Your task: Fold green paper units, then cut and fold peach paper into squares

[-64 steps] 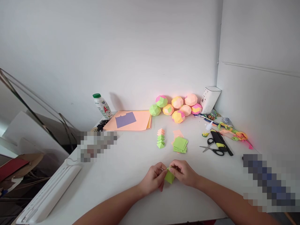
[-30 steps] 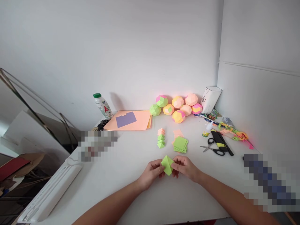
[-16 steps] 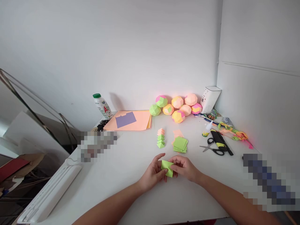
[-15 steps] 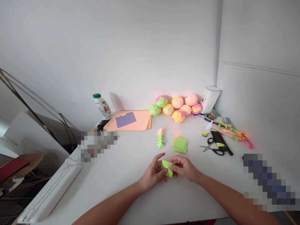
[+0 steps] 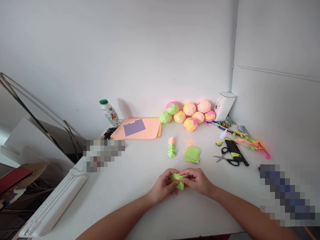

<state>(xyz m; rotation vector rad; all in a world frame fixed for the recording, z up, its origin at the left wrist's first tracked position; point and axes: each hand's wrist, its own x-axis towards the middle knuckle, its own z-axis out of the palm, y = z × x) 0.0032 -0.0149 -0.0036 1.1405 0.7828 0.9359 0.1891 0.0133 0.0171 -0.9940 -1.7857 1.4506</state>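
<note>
A small folded piece of green paper (image 5: pixel 179 181) is held between both my hands, just above the white table (image 5: pixel 140 173). My left hand (image 5: pixel 163 186) pinches its left side with closed fingers. On its right side my right hand (image 5: pixel 197 181) grips it the same way. Beyond my hands lie a stack of green and orange paper squares (image 5: pixel 192 154) and a row of small folded green and orange units (image 5: pixel 171 147).
Several paper polyhedron balls (image 5: pixel 189 114) sit by the back wall, beside a white box (image 5: pixel 223 105). Scissors (image 5: pixel 228 159), a glue bottle (image 5: pixel 221 138) and coloured scraps (image 5: pixel 250 141) lie at the right. Orange sheets with a purple piece (image 5: pixel 140 128) and a drink bottle (image 5: pixel 109 113) are at the left.
The green paper has been turned and folded smaller between my fingers. Both hands stay in the same place near the table's front, now pressed closer together on it.
</note>
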